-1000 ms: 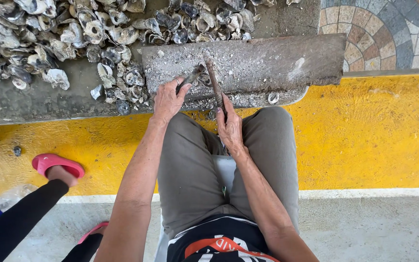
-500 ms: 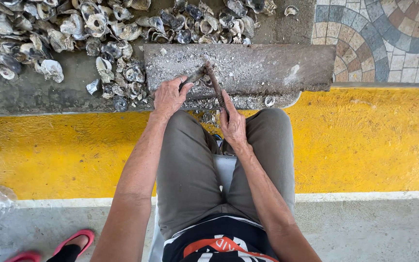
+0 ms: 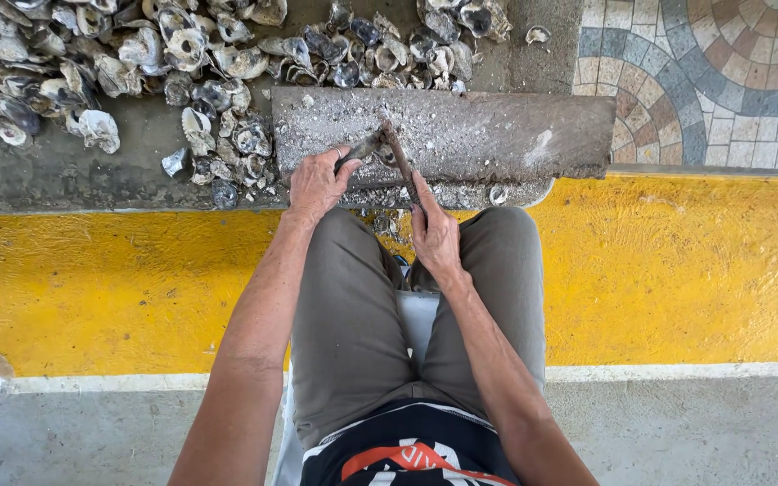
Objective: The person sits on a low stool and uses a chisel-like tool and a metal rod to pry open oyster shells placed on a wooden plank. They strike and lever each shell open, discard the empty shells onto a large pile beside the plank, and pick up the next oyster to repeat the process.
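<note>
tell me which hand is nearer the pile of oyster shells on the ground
Left. The left hand rests at the board's left end, just beside the shell pile. The right hand grips the tool nearer the knees, farther away.

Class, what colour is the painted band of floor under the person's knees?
Bright yellow band, edged white; head view.

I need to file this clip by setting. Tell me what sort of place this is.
Probably an outdoor oyster-shucking spot at a kerbside or market edge. A heap of oyster shells lies on the concrete, the left hand and right hand work a rusty tool on a gritty slab, beside a yellow-painted kerb.
</note>
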